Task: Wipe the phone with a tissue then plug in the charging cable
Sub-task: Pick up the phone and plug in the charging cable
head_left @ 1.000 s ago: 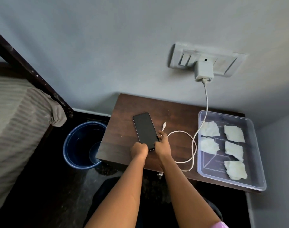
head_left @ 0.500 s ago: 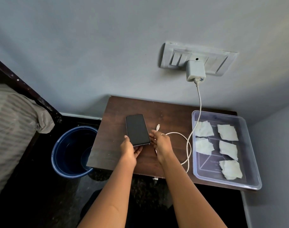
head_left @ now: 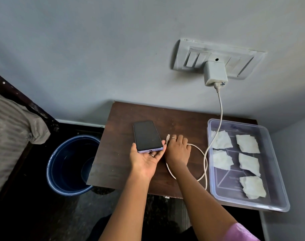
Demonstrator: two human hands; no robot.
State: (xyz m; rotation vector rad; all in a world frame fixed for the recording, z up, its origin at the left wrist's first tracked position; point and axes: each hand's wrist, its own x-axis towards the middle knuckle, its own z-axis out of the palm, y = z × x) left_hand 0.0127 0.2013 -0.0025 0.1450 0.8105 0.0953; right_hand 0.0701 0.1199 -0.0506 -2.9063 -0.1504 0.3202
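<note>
A dark-screened phone (head_left: 147,136) with a lilac edge is tilted up at its near end, resting on the fingers of my left hand (head_left: 145,159), palm up, above the brown table (head_left: 124,159). Its charging port faces me. My right hand (head_left: 178,149) lies palm down just right of the phone, fingers closed on the white cable (head_left: 204,164) near its plug (head_left: 167,138). The plug tip sticks out beside the phone's near right corner. The cable loops on the table and runs up to a white charger (head_left: 215,73) in the wall socket.
A clear plastic tray (head_left: 276,204) with several white tissues (head_left: 247,143) sits on the right of the table. A blue bucket (head_left: 70,164) stands on the floor at the left, beside a bed with striped cloth (head_left: 11,136). The switch panel (head_left: 216,58) is on the wall.
My left hand turned palm up and lifted the phone's near end off the table. My right hand shifted right from the phone's edge onto the cable near its plug.
</note>
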